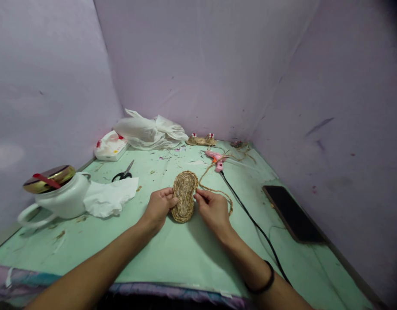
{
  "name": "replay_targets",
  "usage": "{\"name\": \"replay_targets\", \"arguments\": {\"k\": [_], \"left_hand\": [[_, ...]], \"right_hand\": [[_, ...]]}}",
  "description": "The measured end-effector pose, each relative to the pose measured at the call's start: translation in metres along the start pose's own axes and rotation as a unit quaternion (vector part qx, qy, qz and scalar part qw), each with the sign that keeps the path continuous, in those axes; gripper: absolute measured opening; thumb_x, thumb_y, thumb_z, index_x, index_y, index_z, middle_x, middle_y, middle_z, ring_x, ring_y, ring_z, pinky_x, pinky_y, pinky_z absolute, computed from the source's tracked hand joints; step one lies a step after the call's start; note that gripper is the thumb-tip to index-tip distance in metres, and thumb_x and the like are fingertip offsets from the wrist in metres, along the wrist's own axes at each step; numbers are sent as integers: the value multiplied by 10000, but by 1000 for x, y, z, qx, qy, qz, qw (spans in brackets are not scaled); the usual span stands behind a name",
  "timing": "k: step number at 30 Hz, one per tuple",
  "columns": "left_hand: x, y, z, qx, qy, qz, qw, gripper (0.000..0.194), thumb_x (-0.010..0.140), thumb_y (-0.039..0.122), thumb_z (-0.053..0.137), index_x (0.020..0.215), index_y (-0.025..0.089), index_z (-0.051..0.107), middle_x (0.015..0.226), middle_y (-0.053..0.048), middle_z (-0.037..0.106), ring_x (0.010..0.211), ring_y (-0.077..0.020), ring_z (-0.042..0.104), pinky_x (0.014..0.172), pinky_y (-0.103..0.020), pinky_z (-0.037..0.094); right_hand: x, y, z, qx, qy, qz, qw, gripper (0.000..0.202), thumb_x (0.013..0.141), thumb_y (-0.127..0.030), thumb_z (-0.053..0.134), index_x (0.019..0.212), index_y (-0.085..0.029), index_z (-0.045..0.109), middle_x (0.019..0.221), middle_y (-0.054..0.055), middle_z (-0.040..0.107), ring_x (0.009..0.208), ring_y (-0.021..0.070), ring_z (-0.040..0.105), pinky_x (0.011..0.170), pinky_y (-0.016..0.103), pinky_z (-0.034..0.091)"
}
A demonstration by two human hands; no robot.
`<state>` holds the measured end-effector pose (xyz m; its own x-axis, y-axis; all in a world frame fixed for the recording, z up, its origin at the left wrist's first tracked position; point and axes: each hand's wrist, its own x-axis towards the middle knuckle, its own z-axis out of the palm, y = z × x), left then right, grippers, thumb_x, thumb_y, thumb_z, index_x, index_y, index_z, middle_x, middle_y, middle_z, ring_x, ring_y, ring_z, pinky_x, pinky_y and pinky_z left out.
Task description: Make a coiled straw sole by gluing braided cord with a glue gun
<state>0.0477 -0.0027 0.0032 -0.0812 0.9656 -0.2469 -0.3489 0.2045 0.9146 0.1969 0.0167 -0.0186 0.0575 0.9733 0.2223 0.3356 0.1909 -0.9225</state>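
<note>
A figure-eight shaped piece of coiled braided straw [184, 193] is held upright above the green table, in the middle of the view. My left hand [159, 208] grips its left edge between thumb and fingers. At its right edge, my right hand [213, 209] pinches the braided cord [214, 190] where it meets the piece. The cord's loose length loops behind my right hand and runs back to a pink glue gun [215, 159], lying on the table with a black cable.
Left on the table [172, 262] are a white pot [65, 196], a crumpled tissue [109, 198], scissors [123, 172] and a tissue box [110, 146]. Behind lie a white plastic bag [151, 131] and a small straw item with beads [201, 141]. A phone [292, 213] lies right.
</note>
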Motion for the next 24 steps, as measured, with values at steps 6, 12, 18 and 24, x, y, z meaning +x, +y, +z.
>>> {"name": "replay_targets", "arguments": {"k": [6,12,18,24], "left_hand": [[0,-1,0,-4,-8,9,1000,260,475,149,706,727,108,659,620,-32,688,602,-163,626,640,-278,465],[1,-1,0,-3,-19,15,1000,278,477,160,719,745,109,665,647,-47,697,640,-186,642,649,-292,469],[1,-2,-1,4,-27,16,1000,278,483,161,725,751,115,672,653,-46,692,660,-196,643,671,-313,473],[2,-2,-2,7,-37,9,999,273,493,157,721,758,114,672,646,-38,689,639,-183,637,676,-311,472]], "right_hand": [[1,-3,4,87,-48,33,995,209,678,-260,582,787,-212,754,772,34,746,719,233,671,658,330,515],[4,-7,6,169,-64,116,977,189,605,-323,624,625,-158,714,468,1,626,403,127,505,386,225,376],[5,-8,2,210,-86,169,959,172,564,-314,664,599,-146,672,378,-41,518,325,67,346,328,198,238],[6,-11,-2,234,-161,198,938,216,644,-323,689,572,-133,614,408,-52,496,354,66,401,375,203,342]]}}
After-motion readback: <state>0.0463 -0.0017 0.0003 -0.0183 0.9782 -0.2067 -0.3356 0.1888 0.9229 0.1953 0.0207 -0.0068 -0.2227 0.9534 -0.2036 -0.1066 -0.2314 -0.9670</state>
